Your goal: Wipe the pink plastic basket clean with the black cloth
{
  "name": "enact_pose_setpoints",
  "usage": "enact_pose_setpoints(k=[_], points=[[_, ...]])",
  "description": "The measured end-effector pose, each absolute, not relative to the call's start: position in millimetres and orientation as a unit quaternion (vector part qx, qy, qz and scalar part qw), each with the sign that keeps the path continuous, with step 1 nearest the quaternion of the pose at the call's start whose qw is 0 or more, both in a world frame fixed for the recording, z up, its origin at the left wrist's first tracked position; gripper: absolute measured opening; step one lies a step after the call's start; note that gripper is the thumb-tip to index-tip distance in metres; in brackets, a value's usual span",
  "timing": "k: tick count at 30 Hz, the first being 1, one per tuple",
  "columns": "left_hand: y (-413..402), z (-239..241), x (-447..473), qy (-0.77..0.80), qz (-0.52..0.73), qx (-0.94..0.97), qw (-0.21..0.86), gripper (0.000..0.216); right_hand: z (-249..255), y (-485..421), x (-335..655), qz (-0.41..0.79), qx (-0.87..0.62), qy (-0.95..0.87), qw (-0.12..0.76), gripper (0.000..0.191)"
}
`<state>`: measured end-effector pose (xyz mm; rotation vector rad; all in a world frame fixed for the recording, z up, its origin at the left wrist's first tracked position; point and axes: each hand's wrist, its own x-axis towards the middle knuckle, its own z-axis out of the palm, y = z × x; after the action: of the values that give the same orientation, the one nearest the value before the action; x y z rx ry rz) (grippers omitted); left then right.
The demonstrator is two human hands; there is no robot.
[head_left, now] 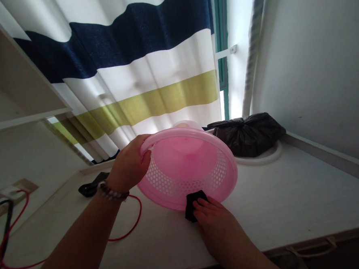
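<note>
A pink plastic basket point(196, 164) with a band of small holes is tilted so its wide opening faces me. My left hand point(129, 160), with a beaded bracelet point(112, 192) at the wrist, is closed on the basket's left rim. A folded black cloth point(193, 204) lies over the rim's near edge. The fingers of my right hand point(211, 217) press the cloth there. Part of the cloth is hidden under those fingers.
A knotted black plastic bag point(249, 134) sits over a round white rim point(260, 159) at the back right of the white tabletop point(288, 198). A black item point(93, 185) lies at left. Red cable point(140, 213) runs from the wall socket point(8, 197). A striped curtain point(157, 96) hangs behind.
</note>
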<state>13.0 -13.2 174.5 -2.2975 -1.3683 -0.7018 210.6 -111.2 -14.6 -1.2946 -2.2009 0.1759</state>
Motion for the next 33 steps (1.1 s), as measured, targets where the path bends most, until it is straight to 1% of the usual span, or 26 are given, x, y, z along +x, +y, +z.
enact_pose_setpoints(k=[6, 16, 22, 26, 31, 33], points=[[-10.8, 176.6, 3.2, -0.513, -0.204, -0.819, 0.158, 0.040, -16.3, -111.2, 210.5, 0.068, -0.480, -0.830, 0.277, 0.029], [-10.3, 184.8, 0.5, -0.491, -0.173, -0.844, 0.128, 0.040, -18.0, -111.1, 210.9, 0.063, -0.477, -0.830, 0.284, 0.031], [-6.9, 178.1, -2.2, -0.460, -0.235, -0.852, 0.090, 0.044, -16.1, -112.4, 211.4, 0.060, -0.472, -0.831, 0.289, 0.032], [-5.8, 172.8, -9.1, -0.451, -0.257, -0.853, 0.058, 0.043, -15.3, -113.1, 210.0, 0.056, -0.465, -0.836, 0.286, 0.031], [-6.7, 170.7, -13.0, -0.459, -0.264, -0.847, 0.048, 0.044, -15.6, -112.0, 208.1, 0.059, -0.462, -0.842, 0.273, 0.029], [-7.7, 167.5, -11.2, -0.450, -0.280, -0.846, 0.052, 0.048, -15.5, -111.5, 209.1, 0.064, -0.463, -0.840, 0.274, 0.029]])
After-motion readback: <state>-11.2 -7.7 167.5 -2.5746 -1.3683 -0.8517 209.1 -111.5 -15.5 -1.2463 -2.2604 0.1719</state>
